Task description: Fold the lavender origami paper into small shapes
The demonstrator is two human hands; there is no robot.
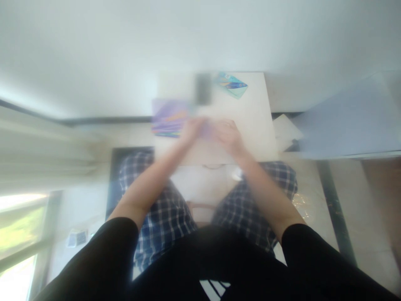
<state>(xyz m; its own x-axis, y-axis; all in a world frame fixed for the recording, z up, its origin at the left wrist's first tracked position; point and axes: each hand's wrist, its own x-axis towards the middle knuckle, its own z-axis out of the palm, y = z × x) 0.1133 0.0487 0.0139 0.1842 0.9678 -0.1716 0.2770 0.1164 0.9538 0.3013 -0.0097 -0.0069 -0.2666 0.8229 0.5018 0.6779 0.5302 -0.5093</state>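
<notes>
Over the table, my left hand and my right hand come close together. Between their fingertips is a small purple piece, too blurred to name; both hands appear closed on it. Haze over the picture hides the exact finger positions. Left of my left hand lies a flat purple packet with coloured print, at the table's left edge.
The white table stands against a pale wall. Toward its back are a dark rectangular object and a teal and blue packet. A large pale panel stands at the right. My knees flank the table's front edge.
</notes>
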